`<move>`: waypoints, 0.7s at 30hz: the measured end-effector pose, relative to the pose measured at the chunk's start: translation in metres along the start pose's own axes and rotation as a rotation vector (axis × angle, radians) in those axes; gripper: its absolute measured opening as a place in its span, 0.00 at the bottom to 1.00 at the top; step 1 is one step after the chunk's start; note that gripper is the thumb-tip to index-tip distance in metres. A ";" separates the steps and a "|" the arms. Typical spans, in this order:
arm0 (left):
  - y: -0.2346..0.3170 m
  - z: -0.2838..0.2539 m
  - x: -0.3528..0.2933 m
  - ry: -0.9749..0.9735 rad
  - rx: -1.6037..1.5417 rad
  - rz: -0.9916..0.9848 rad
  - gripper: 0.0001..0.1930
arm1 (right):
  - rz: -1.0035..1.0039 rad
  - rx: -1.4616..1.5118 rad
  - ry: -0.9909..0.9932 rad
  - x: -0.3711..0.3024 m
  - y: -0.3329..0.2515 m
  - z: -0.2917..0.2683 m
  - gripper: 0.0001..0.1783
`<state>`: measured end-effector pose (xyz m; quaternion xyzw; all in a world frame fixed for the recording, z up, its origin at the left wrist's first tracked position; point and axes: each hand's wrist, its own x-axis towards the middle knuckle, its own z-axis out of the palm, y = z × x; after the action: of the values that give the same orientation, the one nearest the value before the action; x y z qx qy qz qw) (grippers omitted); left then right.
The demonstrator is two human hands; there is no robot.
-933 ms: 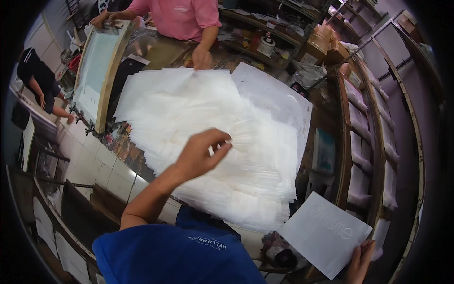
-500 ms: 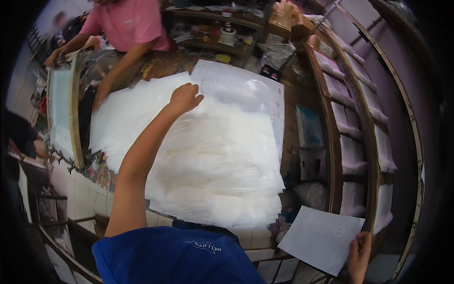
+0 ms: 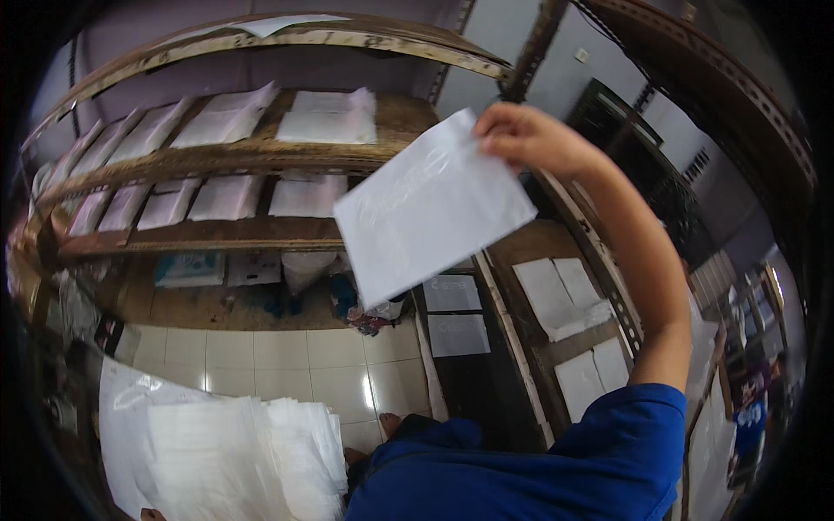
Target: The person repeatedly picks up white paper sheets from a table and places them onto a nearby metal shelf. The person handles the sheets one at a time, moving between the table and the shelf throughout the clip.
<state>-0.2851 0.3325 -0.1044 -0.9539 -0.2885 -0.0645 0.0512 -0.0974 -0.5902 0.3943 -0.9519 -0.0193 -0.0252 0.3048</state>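
My right hand is raised and pinches a thin white sheet by its upper corner. Faint glossy lettering marks the sheet, which hangs tilted before the shelves. Only a bit of my left hand shows at the lower left edge, by a broad spread of overlapping white sheets; its fingers are mostly cut off. Beneath that spread lies a larger pale board or sheet.
Wooden shelves at the far side hold rows of white sheet stacks. Two similar sheets lie on a dark low surface beside my legs. More white stacks rest on a shelf at right. Pale floor tiles show between.
My view has swung right toward the shelves. My right hand has lifted the white sheet up in front of them. The co-worker in pink has left the view, and most of my left arm too.
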 end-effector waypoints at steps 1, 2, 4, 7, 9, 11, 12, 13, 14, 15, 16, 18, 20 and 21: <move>0.016 -0.021 -0.003 0.054 -0.044 0.033 0.15 | 0.059 0.006 0.113 -0.018 0.008 -0.019 0.09; 0.041 -0.042 -0.001 0.108 -0.091 0.088 0.15 | 0.119 0.009 0.223 -0.030 0.022 -0.045 0.09; 0.096 -0.075 0.001 0.185 -0.189 0.214 0.16 | 0.164 0.065 0.428 -0.056 0.063 -0.094 0.09; 0.169 -0.120 -0.012 0.236 -0.319 0.383 0.16 | 0.294 0.149 0.654 -0.094 0.110 -0.138 0.08; 0.220 -0.151 -0.025 0.216 -0.405 0.451 0.17 | 0.321 0.182 0.784 -0.119 0.152 -0.158 0.08; 0.280 -0.214 -0.054 0.157 -0.521 0.423 0.16 | 0.416 0.138 0.846 -0.136 0.185 -0.163 0.08; 0.303 -0.236 -0.066 0.125 -0.581 0.415 0.16 | 0.468 0.112 0.880 -0.146 0.200 -0.165 0.08; 0.318 -0.244 -0.072 0.108 -0.617 0.440 0.16 | 0.518 0.029 0.877 -0.154 0.221 -0.166 0.09; 0.331 -0.249 -0.076 0.088 -0.654 0.467 0.16 | 0.571 -0.057 0.874 -0.163 0.241 -0.168 0.10; 0.343 -0.262 -0.086 0.026 -0.709 0.455 0.16 | 0.617 -0.137 0.864 -0.165 0.248 -0.165 0.12; 0.351 -0.265 -0.092 0.020 -0.743 0.467 0.17 | 0.660 -0.232 0.846 -0.167 0.253 -0.163 0.13; 0.364 -0.277 -0.102 -0.051 -0.778 0.479 0.17 | 0.737 -0.423 0.801 -0.164 0.246 -0.149 0.17; 0.374 -0.277 -0.106 -0.076 -0.805 0.501 0.16 | 0.690 -0.584 0.809 -0.171 0.270 -0.154 0.17; 0.379 -0.282 -0.110 -0.084 -0.809 0.506 0.16 | 0.674 -0.684 0.801 -0.174 0.276 -0.157 0.16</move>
<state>-0.1905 -0.0793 0.1341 -0.9394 -0.0010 -0.1185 -0.3218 -0.2620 -0.9093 0.3514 -0.8660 0.4070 -0.2873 -0.0423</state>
